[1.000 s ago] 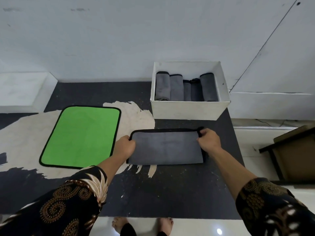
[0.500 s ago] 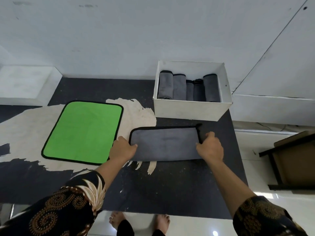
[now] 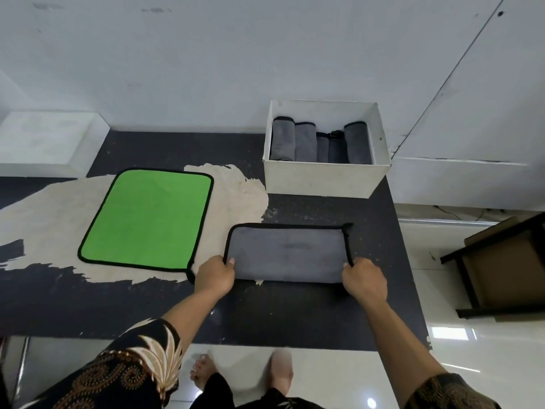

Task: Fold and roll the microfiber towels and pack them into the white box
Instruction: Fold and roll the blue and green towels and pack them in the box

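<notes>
worn black tabletop (image 3: 295,314); brown side table (image 3: 507,261) at right; white ledge (image 3: 44,140) left

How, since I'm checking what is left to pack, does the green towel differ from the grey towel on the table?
The green towel lies spread out and looks larger; the grey towel is a narrower, apparently folded rectangle. Neither hand holds the green towel; the left hand and right hand each grip a near corner of the grey towel. Both have black edging and lie on the table.
</notes>
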### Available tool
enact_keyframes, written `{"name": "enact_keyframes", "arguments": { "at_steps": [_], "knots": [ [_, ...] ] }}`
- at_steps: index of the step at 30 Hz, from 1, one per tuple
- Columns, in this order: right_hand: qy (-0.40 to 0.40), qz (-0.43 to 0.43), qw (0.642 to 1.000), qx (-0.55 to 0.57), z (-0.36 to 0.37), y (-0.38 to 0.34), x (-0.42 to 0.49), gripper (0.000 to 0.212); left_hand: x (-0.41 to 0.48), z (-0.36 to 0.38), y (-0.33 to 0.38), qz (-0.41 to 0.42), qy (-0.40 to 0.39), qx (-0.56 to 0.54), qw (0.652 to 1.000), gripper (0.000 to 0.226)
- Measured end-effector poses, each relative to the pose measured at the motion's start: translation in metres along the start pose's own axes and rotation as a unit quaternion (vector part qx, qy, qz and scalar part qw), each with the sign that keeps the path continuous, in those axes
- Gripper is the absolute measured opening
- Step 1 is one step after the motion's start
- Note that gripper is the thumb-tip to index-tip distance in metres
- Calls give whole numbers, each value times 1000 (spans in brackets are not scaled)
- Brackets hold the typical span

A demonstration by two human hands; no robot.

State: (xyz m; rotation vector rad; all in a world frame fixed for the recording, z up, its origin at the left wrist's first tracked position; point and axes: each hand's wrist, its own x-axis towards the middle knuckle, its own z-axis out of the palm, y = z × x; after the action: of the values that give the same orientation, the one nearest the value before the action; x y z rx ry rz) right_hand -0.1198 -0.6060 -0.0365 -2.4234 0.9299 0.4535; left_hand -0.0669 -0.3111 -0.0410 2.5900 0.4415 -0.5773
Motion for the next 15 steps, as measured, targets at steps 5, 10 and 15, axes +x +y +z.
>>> {"name": "enact_keyframes", "arguments": {
  "at_steps": [5, 10, 15],
  "knots": [
    [16, 14, 1000, -12, 9, 8, -19, 31, -11, 2, -15, 3, -30, -36, 999, 20],
    [75, -17, 997, -30, 6, -3, -26, 37, -7, -6, -10, 22, -40, -46, 998, 23],
    [137, -127, 971, -150, 21, -31, -35, 42, -14, -7, -4, 60, 57, 41, 996, 52]
  ]
}}
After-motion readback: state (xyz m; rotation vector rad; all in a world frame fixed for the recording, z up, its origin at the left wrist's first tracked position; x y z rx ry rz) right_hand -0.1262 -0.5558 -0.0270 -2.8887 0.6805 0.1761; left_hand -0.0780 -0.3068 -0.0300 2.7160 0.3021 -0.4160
